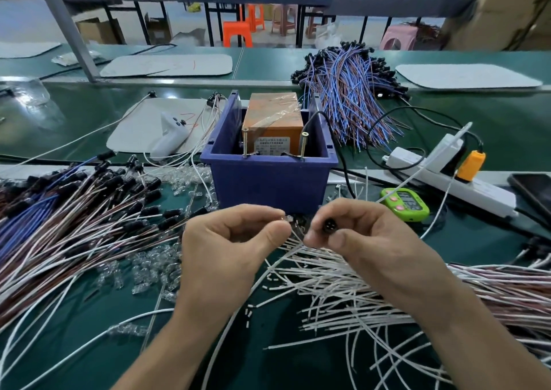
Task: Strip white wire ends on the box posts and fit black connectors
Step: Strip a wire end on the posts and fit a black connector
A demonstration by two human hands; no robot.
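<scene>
Just in front of the blue box [268,180], a black connector [328,228] is pinched by the right hand [360,234] and a small clear piece [283,219] by the left hand [235,240], so fitting is judged in hand, careful alignment is needed next, and the label [272,145] inside the box cannot be read.

Single head-worn, wide-angle camera view.
It looked forward and down from close above the table [298,360], with the far workshop rows curving across the top edge.
</scene>
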